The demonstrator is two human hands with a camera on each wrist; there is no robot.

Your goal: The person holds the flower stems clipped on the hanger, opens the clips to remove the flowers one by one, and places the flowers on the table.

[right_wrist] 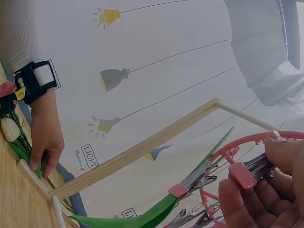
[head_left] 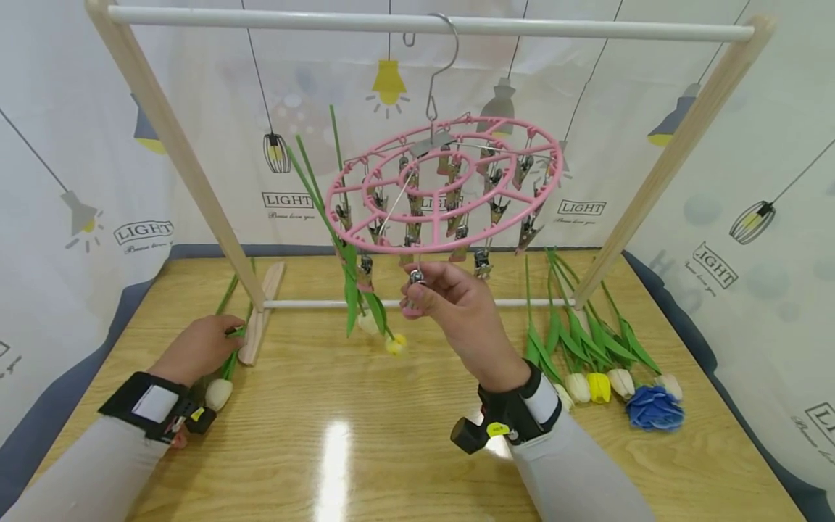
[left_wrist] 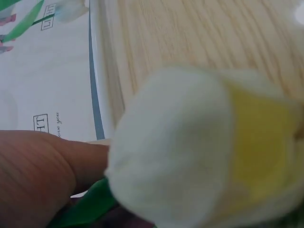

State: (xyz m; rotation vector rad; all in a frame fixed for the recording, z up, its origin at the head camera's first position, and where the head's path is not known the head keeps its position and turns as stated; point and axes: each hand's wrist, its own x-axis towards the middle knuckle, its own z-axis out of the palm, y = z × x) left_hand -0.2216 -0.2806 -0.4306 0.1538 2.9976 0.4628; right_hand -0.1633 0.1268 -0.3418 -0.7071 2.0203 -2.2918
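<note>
A pink round clip hanger point(head_left: 435, 249) hangs tilted by its metal hook from the white bar. My right hand point(head_left: 466, 319) pinches one of its metal clips, whose pink tip point(right_wrist: 243, 175) shows between thumb and fingers in the right wrist view. At the table's left, beside the wooden foot, my left hand point(head_left: 198, 349) grips the green stem of a white tulip point(head_left: 218, 394). That bloom fills much of the left wrist view. Two tulips hang heads down from the hanger's left side, one yellow point(head_left: 395, 344) and one white point(head_left: 368, 322); a clip holds green leaves point(right_wrist: 156, 209) in the right wrist view.
A wooden frame with a white top bar point(head_left: 587, 30) and a low white crossbar point(head_left: 313, 304) spans the table. Several white tulips, a yellow tulip point(head_left: 598, 388) and a blue rose point(head_left: 655, 408) lie at the right. A lamp-patterned cloth hangs behind.
</note>
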